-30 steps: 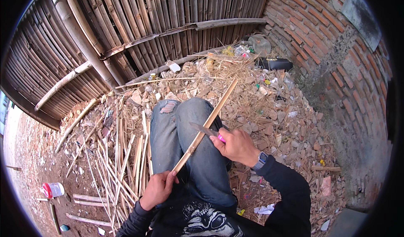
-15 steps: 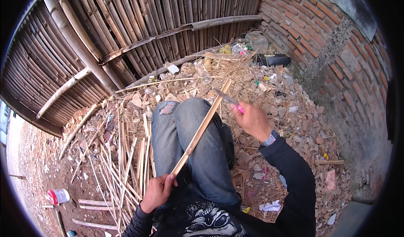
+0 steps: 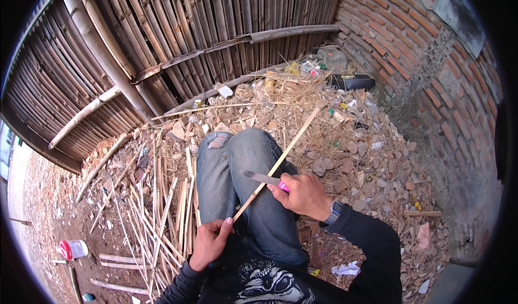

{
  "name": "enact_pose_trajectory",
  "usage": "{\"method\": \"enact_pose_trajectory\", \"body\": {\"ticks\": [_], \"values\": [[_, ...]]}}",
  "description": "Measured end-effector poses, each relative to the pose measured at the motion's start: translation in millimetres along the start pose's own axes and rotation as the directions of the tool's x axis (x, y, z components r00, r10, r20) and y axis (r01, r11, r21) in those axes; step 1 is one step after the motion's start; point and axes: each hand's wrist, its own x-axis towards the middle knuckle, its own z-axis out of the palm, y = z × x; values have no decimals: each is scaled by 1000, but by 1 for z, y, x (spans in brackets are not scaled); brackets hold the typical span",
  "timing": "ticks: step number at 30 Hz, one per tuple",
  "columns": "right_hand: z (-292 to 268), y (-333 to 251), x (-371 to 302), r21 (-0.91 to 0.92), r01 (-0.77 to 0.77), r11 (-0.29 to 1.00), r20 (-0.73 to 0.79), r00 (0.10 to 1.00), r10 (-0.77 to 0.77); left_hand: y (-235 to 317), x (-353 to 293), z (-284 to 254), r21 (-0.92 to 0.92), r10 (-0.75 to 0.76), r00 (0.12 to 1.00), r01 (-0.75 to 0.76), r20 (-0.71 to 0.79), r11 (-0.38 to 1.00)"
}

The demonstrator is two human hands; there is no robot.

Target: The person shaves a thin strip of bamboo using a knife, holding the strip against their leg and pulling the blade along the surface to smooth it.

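A long split bamboo strip (image 3: 295,137) slants across my jeans, its far end up and to the right over the rubble. My left hand (image 3: 211,240) pinches the strip's near end, thumb on top. In my right hand (image 3: 305,196) is a knife (image 3: 259,176) with a pink handle, its blade pointing left. The blade crosses the strip about midway, over my right knee; whether its edge bites into the wood I cannot tell. My right wrist wears a watch (image 3: 335,211).
Several bamboo strips (image 3: 156,217) lie piled to my left. Farther left stands a white tub with a red lid (image 3: 74,249). Rubble and straw (image 3: 280,96) cover the ground ahead, below a bamboo wall (image 3: 216,18). A brick wall (image 3: 421,39) rises at the right, near a black case (image 3: 352,81).
My right hand has drawn the knife down and left along the strip, from near its far end to about its middle. The strip's far end has swung to the right.
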Motion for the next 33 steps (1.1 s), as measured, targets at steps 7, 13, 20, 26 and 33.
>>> {"method": "enact_pose_trajectory", "body": {"ticks": [7,13,20,26,33], "values": [[-16,29,16,-57,-99,993,-71,993,95,-10,2,5,-162,-113,985,134,131,978],[-16,43,22,3,-164,986,-127,978,163,-11,-3,-1,-337,-216,945,293,247,895],[-5,11,-6,-62,95,994,111,990,-88,-16,-3,2,-337,-146,961,222,236,915],[-79,161,59,-46,-370,928,-381,865,327,-17,-13,3,-344,-148,966,216,213,914],[-40,17,36,45,-11,999,-7,1000,11,-19,-19,-2,-74,-50,991,41,-127,996]]}}
